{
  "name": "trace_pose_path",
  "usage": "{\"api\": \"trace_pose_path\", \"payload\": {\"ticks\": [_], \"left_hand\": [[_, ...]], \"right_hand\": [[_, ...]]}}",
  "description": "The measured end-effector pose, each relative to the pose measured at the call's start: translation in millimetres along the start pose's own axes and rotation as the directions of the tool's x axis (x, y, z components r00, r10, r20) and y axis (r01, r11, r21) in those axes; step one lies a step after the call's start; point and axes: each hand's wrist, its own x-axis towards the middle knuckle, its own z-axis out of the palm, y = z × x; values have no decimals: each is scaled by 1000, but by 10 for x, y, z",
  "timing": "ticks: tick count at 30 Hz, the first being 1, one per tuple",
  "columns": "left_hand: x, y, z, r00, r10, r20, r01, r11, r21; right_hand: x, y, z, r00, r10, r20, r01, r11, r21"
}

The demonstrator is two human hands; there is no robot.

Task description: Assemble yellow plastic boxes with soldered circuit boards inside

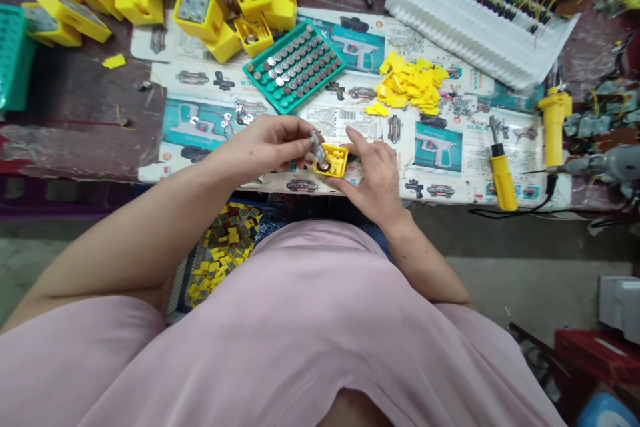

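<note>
A small open yellow plastic case (339, 160) lies at the table's front edge, with a round silver part and thin wires inside. My right hand (375, 177) holds the case from the right, thumb along its near side and fingers at its far side. Between the thumb and fingertips of my left hand (273, 145) is a small grey plastic piece (317, 145), tilted over the case's left end. Whether wires join this piece to the case is too small to tell. Just beyond my hands stands a green tray (295, 67) with rows of round metal button cells.
Small yellow plastic pieces (413, 83) lie heaped right of the tray. Yellow cases (200, 13) crowd the back left. A white foam rack (480, 20) holds wired parts. A yellow-handled screwdriver (503, 177) and electric screwdriver (600, 163) lie right. A crate of yellow parts (225, 247) sits below.
</note>
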Motion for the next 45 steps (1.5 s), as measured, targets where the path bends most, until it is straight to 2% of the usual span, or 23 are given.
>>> {"api": "trace_pose_path", "payload": {"ticks": [3, 10, 13, 19, 22, 27, 31, 36, 40, 45], "left_hand": [[-86, 20, -20, 999, -4, 39, 6, 999, -51], [-220, 60, -47, 994, 80, 80, -77, 997, -30], [-254, 61, -30, 997, 38, 61, -36, 999, -32], [-309, 87, 29, 998, -66, -11, 64, 986, -153], [-341, 90, 72, 994, -109, -5, 105, 971, -215], [-371, 30, 149, 996, -29, -81, 21, 995, -101], [-366, -46, 151, 997, 16, -78, -23, 995, -94], [-357, -60, 126, 990, -53, -134, 32, 988, -150], [-350, -13, 118, 977, -140, -159, 97, 964, -248], [-343, 12, 115, 976, -145, -162, 99, 960, -264]], "right_hand": [[-5, -2, 3, 1000, -11, -16, 11, 1000, 1], [-21, -4, 16, 1000, -12, -16, 12, 1000, -13], [-21, -3, 13, 1000, -22, -19, 21, 999, -24], [-22, 4, 18, 998, -42, -54, 40, 999, -34], [-27, 3, 21, 998, -45, -50, 44, 998, -35], [-40, -2, 24, 998, -40, -53, 39, 999, -23], [-45, 6, 34, 997, -50, -56, 48, 998, -41], [-46, 15, 51, 987, -106, -123, 100, 993, -58], [-48, 21, 53, 985, -122, -124, 114, 991, -76], [-39, 14, 29, 981, -144, -128, 135, 988, -78]]}}
